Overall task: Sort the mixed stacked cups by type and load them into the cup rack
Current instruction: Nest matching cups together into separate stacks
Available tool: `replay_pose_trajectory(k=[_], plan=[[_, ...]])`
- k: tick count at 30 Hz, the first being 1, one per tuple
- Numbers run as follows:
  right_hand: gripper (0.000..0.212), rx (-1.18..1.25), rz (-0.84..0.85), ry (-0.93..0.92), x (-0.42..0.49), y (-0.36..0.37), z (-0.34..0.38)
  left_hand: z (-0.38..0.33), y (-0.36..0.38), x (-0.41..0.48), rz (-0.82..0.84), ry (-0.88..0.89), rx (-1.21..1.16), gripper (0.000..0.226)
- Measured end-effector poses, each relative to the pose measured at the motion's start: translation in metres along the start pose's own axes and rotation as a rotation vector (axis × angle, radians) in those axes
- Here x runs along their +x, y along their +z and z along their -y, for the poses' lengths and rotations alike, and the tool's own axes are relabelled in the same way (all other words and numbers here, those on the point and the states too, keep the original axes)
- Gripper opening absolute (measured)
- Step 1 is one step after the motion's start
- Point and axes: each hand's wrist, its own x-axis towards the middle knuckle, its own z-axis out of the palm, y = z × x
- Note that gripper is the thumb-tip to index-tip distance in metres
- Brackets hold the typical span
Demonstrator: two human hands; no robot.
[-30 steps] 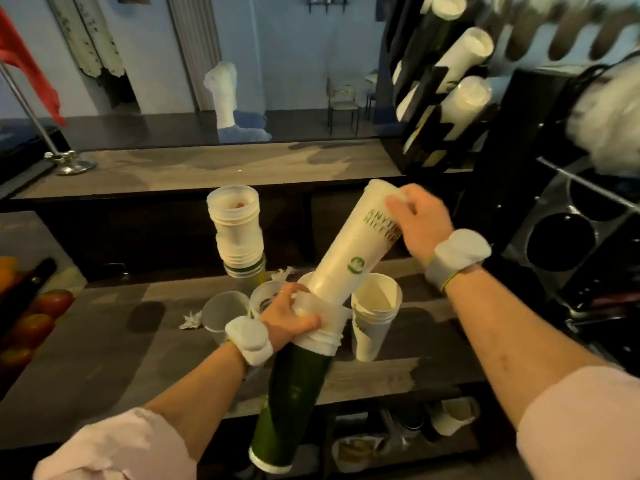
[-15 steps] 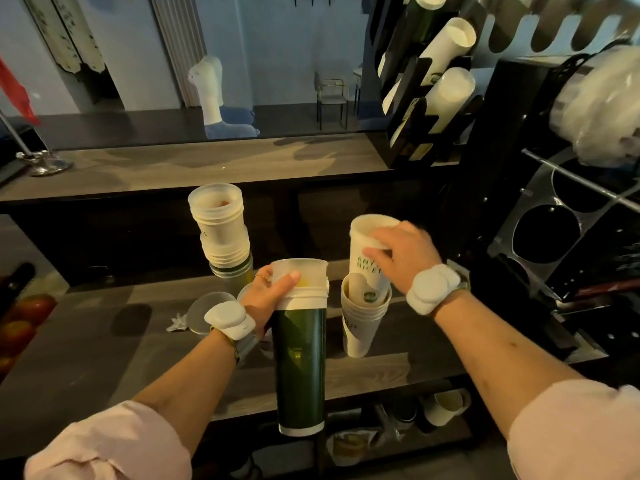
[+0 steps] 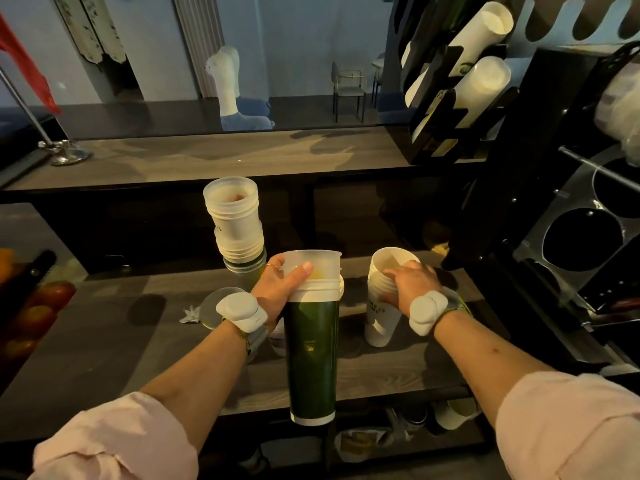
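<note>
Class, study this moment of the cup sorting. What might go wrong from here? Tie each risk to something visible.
The left hand grips the green cup stack only at its top, and its base hangs past the counter edge; lower cups might slide out and drop.
The white cup stack under the right hand stands tilted; it may topple once released.
The translucent stack leans close beside the left hand; a bump could tip it.
</note>
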Motion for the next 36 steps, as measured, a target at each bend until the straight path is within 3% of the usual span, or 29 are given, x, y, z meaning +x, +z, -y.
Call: replay_pose_trajectory(k=[5, 11, 12, 14, 16, 17, 18, 20, 22, 25, 29, 36], plan=[[0.065, 0.020, 0.092, 0.035, -0.001, -0.005, 0.007, -0.002, 0.002, 0.002, 0.060, 0.021, -0.010, 0.071], [0.056, 0.094, 0.114, 0.042, -0.018, -0.010, 0.009, -0.006, 0.004, 0.001, 0.143, 0.014, 0.011, 0.054], [0.055, 0.062, 0.102, 0.036, -0.021, -0.015, 0.011, -0.008, 0.005, -0.001, 0.147, 0.012, 0.010, 0.048], [0.051, -0.009, -0.099, -0.025, -0.023, -0.023, 0.017, -0.010, 0.005, -0.004, 0.152, 0.007, 0.016, 0.050], [0.041, 0.237, -0.403, -0.139, -0.029, -0.035, 0.030, -0.012, 0.005, -0.006, 0.158, -0.004, 0.014, 0.064], [0.036, 0.455, -0.458, -0.219, -0.034, -0.043, 0.038, -0.013, 0.005, -0.007, 0.154, -0.007, 0.014, 0.071], [0.031, 0.642, -0.416, -0.310, -0.038, -0.051, 0.046, -0.014, 0.004, -0.008, 0.151, -0.008, 0.013, 0.079], [0.022, 0.759, -0.184, -0.461, -0.042, -0.065, 0.063, -0.018, 0.002, -0.010, 0.155, -0.013, 0.016, 0.085], [0.008, 0.722, -0.009, -0.529, -0.043, -0.071, 0.077, -0.023, -0.002, -0.013, 0.166, -0.036, 0.032, 0.070], [0.012, 0.777, -0.019, -0.536, -0.038, -0.068, 0.098, -0.030, -0.021, -0.022, 0.145, -0.085, 0.046, 0.035], [0.018, 0.834, -0.095, -0.541, -0.028, -0.066, 0.136, -0.031, -0.073, -0.047, 0.075, -0.094, 0.090, 0.034], [0.028, 0.873, -0.285, -0.502, -0.014, -0.058, 0.194, -0.030, -0.158, -0.093, -0.209, -0.121, 0.149, 0.023]])
